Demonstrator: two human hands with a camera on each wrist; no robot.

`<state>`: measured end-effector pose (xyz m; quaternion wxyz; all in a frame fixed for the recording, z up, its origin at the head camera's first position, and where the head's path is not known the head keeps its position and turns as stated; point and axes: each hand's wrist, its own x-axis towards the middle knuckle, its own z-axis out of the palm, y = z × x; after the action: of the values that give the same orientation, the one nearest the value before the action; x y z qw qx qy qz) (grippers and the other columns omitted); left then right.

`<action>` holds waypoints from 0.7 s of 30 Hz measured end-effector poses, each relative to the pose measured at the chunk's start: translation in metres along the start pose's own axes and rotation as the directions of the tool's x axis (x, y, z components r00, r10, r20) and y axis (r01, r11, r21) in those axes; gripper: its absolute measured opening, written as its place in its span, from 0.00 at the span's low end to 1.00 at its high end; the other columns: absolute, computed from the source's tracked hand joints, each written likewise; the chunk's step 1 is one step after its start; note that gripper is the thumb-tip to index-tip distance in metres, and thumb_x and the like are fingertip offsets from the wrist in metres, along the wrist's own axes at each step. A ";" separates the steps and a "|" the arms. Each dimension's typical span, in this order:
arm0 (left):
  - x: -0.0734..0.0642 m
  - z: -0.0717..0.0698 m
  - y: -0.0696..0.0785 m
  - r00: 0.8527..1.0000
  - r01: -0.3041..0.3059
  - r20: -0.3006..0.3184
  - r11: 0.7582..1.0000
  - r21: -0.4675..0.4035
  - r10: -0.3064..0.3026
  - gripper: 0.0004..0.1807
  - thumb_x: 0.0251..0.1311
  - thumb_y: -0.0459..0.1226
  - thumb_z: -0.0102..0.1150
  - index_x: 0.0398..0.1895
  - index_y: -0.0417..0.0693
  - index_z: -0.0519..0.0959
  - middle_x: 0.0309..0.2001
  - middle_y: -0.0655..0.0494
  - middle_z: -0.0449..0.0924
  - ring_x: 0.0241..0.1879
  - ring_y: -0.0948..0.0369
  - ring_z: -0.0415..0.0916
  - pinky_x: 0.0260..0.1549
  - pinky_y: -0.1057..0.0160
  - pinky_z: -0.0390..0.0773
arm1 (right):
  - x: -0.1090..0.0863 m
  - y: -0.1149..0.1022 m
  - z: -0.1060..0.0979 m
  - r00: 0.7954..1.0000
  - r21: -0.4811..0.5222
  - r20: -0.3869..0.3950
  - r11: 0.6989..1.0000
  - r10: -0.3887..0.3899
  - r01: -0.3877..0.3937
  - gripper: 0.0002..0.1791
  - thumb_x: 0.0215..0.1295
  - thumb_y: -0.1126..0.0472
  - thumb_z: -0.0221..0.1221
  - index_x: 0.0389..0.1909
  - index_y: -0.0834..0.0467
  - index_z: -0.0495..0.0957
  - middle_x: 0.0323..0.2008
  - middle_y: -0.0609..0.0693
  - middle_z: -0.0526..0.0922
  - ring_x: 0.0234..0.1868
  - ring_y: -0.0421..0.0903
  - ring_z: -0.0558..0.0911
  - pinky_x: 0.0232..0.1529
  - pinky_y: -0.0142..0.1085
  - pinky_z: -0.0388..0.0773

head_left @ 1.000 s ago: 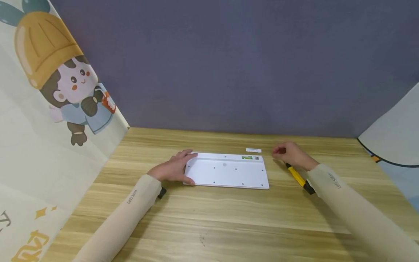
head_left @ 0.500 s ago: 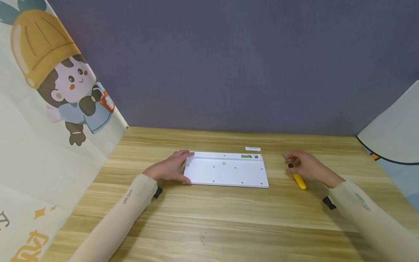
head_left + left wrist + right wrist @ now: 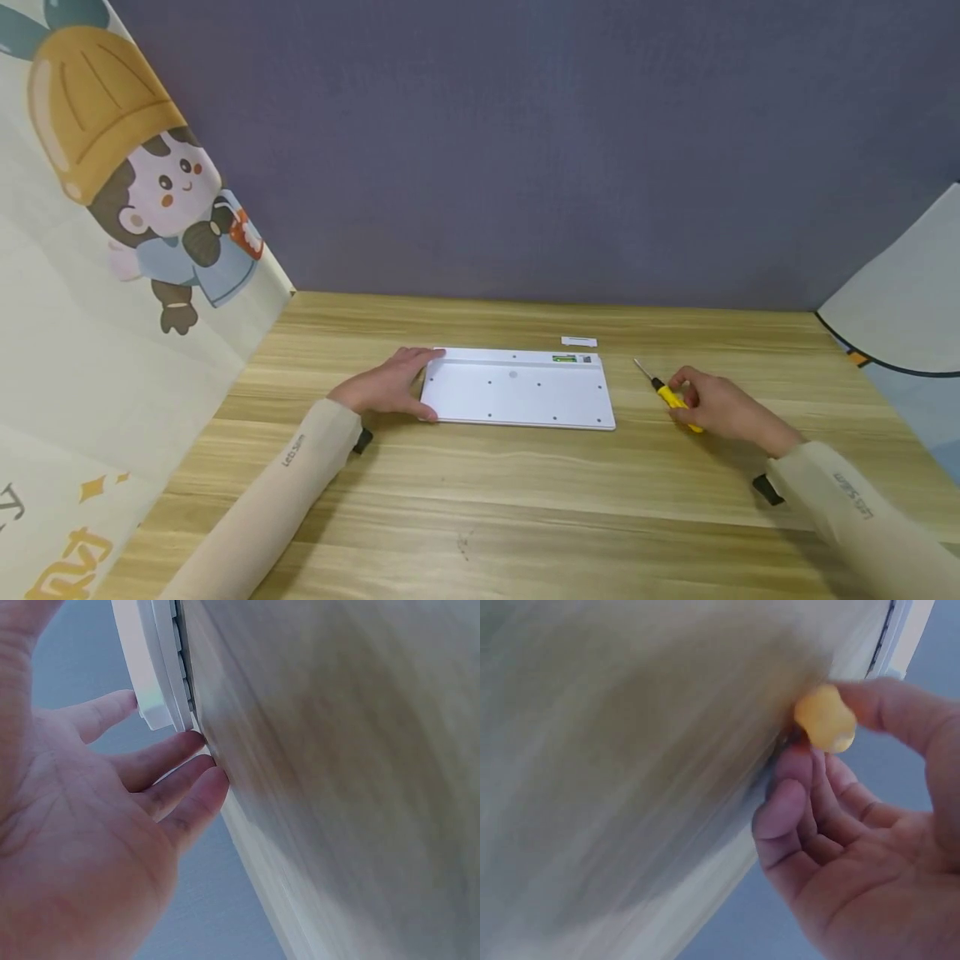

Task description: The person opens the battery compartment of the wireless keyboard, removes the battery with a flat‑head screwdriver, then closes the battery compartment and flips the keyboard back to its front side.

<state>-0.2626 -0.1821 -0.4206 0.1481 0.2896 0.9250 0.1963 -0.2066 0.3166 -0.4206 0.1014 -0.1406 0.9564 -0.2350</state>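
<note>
A white keyboard (image 3: 517, 396) lies face down on the wooden table in the head view. Near its far right corner, an uncovered compartment shows a green battery (image 3: 565, 358). My left hand (image 3: 390, 385) spans the keyboard's left end, thumb at the near corner and fingers at the far one. Those fingers look fairly straight in the left wrist view, one touching the keyboard's edge. To the right, my right hand (image 3: 720, 406) pinches the yellow handle of a screwdriver (image 3: 667, 396) between thumb and fingers. Its metal tip points away and to the left, low over the table.
A small white cover piece (image 3: 579, 342) lies just beyond the keyboard's far right corner. The wooden table (image 3: 480, 500) ends at a dark blue-grey panel (image 3: 525, 167) behind. A cartoon-printed sheet (image 3: 90, 333) stands along the left side.
My right hand has drawn back toward the near right, from beyond the screwdriver's tip to its handle, and now pinches it. My left hand has barely moved on the keyboard.
</note>
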 end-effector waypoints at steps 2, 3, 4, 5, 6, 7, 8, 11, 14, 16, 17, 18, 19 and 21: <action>0.000 0.000 -0.001 1.000 0.000 -0.004 1.000 -0.001 0.000 0.61 0.36 0.58 0.74 0.74 0.49 0.52 0.70 0.46 0.54 0.67 0.50 0.50 0.62 0.48 0.58 | 0.001 -0.002 0.000 0.999 -0.016 -0.040 1.000 -0.010 0.010 0.18 0.58 0.62 0.64 0.45 0.65 0.70 0.24 0.48 0.71 0.20 0.43 0.68 0.21 0.35 0.66; 0.000 0.001 -0.001 1.000 0.000 -0.005 1.000 -0.003 0.000 0.61 0.36 0.59 0.74 0.74 0.50 0.52 0.70 0.47 0.54 0.67 0.50 0.50 0.62 0.48 0.58 | 0.002 -0.004 -0.001 0.997 -0.025 -0.067 0.999 -0.021 0.019 0.17 0.58 0.63 0.63 0.44 0.65 0.71 0.25 0.48 0.72 0.21 0.43 0.68 0.21 0.35 0.67; 0.000 0.001 -0.002 1.000 -0.001 -0.005 1.000 -0.007 0.001 0.61 0.36 0.59 0.74 0.74 0.50 0.52 0.70 0.47 0.54 0.67 0.50 0.50 0.62 0.48 0.58 | 0.003 -0.005 -0.002 0.995 -0.031 -0.098 0.999 -0.027 0.024 0.16 0.58 0.64 0.63 0.44 0.65 0.71 0.25 0.48 0.73 0.21 0.43 0.69 0.22 0.36 0.67; 0.001 0.002 -0.003 1.000 0.000 -0.004 1.000 -0.009 0.000 0.61 0.36 0.59 0.73 0.74 0.51 0.52 0.70 0.48 0.54 0.67 0.51 0.50 0.61 0.49 0.59 | 0.003 -0.008 -0.004 0.991 -0.035 -0.126 0.999 -0.035 0.031 0.15 0.58 0.64 0.63 0.43 0.65 0.72 0.25 0.48 0.73 0.21 0.43 0.69 0.22 0.35 0.67; 0.000 0.002 -0.003 1.000 -0.001 -0.005 1.000 -0.016 0.001 0.61 0.36 0.59 0.74 0.74 0.51 0.52 0.70 0.49 0.54 0.67 0.51 0.50 0.61 0.48 0.59 | 0.004 -0.010 -0.006 0.987 -0.039 -0.155 0.999 -0.044 0.038 0.13 0.58 0.65 0.62 0.42 0.65 0.73 0.26 0.48 0.74 0.22 0.43 0.70 0.23 0.36 0.68; 0.000 0.002 -0.003 1.000 0.001 -0.004 1.000 -0.019 -0.001 0.61 0.36 0.59 0.74 0.74 0.51 0.52 0.70 0.49 0.54 0.68 0.51 0.50 0.61 0.49 0.59 | 0.005 -0.012 -0.008 0.981 -0.044 -0.187 0.998 -0.052 0.044 0.12 0.58 0.66 0.62 0.41 0.65 0.74 0.26 0.48 0.75 0.23 0.43 0.71 0.24 0.36 0.69; 0.000 0.002 -0.004 1.000 -0.003 -0.005 1.000 -0.023 0.003 0.61 0.36 0.59 0.73 0.74 0.51 0.52 0.70 0.49 0.54 0.67 0.51 0.50 0.61 0.49 0.59 | 0.005 -0.015 -0.010 0.976 -0.040 -0.210 0.998 -0.053 0.046 0.11 0.58 0.66 0.62 0.40 0.65 0.74 0.27 0.49 0.76 0.24 0.44 0.71 0.25 0.37 0.70; 0.000 0.002 -0.003 1.000 -0.006 -0.006 1.000 -0.028 0.006 0.61 0.36 0.59 0.74 0.74 0.51 0.53 0.70 0.49 0.55 0.67 0.52 0.51 0.60 0.49 0.60 | 0.008 -0.022 -0.015 0.959 -0.032 -0.278 0.998 -0.059 0.052 0.09 0.58 0.66 0.63 0.38 0.63 0.76 0.31 0.53 0.79 0.29 0.49 0.77 0.30 0.43 0.74; 0.000 0.001 -0.002 1.000 -0.008 -0.007 1.000 -0.025 0.008 0.61 0.36 0.59 0.74 0.74 0.51 0.53 0.69 0.49 0.55 0.66 0.51 0.52 0.60 0.48 0.61 | 0.011 -0.026 -0.017 0.941 -0.030 -0.333 0.998 -0.063 0.056 0.08 0.59 0.66 0.63 0.38 0.63 0.77 0.34 0.56 0.81 0.32 0.52 0.79 0.33 0.46 0.76; 0.000 0.001 -0.002 1.000 -0.009 -0.008 1.000 -0.021 0.009 0.61 0.36 0.59 0.74 0.74 0.50 0.53 0.70 0.48 0.55 0.67 0.51 0.52 0.60 0.48 0.60 | 0.013 -0.027 -0.017 0.929 -0.032 -0.362 0.997 -0.076 0.069 0.08 0.59 0.66 0.62 0.39 0.63 0.77 0.35 0.57 0.81 0.31 0.51 0.79 0.31 0.44 0.76; 0.000 0.001 -0.001 1.000 -0.008 -0.007 1.000 -0.019 0.008 0.61 0.36 0.59 0.74 0.74 0.50 0.53 0.70 0.48 0.55 0.67 0.51 0.51 0.61 0.48 0.60 | 0.013 -0.028 -0.017 0.926 -0.026 -0.370 0.997 -0.077 0.072 0.08 0.60 0.66 0.62 0.39 0.63 0.77 0.35 0.57 0.81 0.29 0.49 0.78 0.29 0.41 0.76; 0.000 0.000 -0.001 1.000 -0.008 -0.006 1.000 -0.016 0.008 0.61 0.36 0.59 0.74 0.73 0.50 0.53 0.70 0.48 0.54 0.67 0.50 0.50 0.61 0.48 0.59 | 0.014 -0.029 -0.018 0.923 -0.021 -0.378 0.997 -0.078 0.076 0.08 0.60 0.66 0.62 0.39 0.63 0.77 0.35 0.57 0.81 0.28 0.48 0.77 0.27 0.38 0.75; 0.000 0.000 -0.001 1.000 -0.012 -0.008 1.000 -0.017 0.012 0.61 0.36 0.59 0.74 0.73 0.50 0.53 0.70 0.47 0.54 0.68 0.49 0.50 0.61 0.47 0.58 | 0.014 -0.030 -0.018 0.919 -0.017 -0.386 0.997 -0.078 0.077 0.08 0.61 0.65 0.62 0.40 0.63 0.76 0.35 0.57 0.80 0.27 0.47 0.76 0.26 0.37 0.74; 0.001 -0.001 -0.002 1.000 -0.014 -0.007 1.000 -0.013 0.013 0.61 0.37 0.58 0.74 0.73 0.49 0.53 0.70 0.47 0.54 0.68 0.49 0.49 0.62 0.46 0.58 | 0.015 -0.031 -0.019 0.914 -0.005 -0.398 0.997 -0.076 0.080 0.08 0.62 0.65 0.61 0.40 0.63 0.76 0.35 0.57 0.80 0.26 0.47 0.75 0.23 0.34 0.73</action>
<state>-0.2643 -0.1831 -0.4210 0.1453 0.2942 0.9223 0.2042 -0.2184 0.2933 -0.3908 -0.1038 -0.1274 0.9493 -0.2679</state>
